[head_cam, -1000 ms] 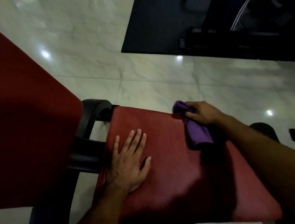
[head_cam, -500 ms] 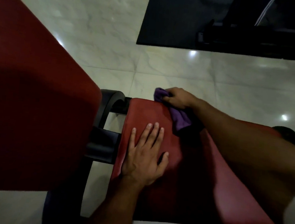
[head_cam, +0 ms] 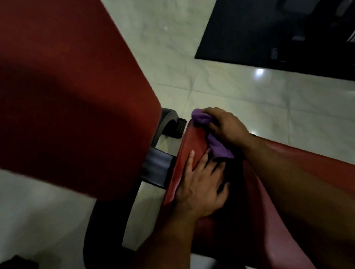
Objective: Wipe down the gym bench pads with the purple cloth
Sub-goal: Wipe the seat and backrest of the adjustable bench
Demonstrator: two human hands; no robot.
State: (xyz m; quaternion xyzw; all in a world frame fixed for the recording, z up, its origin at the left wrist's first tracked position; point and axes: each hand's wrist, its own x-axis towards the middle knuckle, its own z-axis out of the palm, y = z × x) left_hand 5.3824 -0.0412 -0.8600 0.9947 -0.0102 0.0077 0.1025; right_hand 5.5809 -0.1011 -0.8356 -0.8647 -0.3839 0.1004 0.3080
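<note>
Single head view, looking steeply down, close over bench pad [head_cam: 193, 139]

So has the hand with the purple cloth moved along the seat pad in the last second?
Yes. The right hand gripping the purple cloth has slid along the seat pad far edge to the corner nearest the black frame.

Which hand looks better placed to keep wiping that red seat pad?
The right hand: it grips the cloth at the pad's far corner. The left hand lies flat, holding nothing.
</note>
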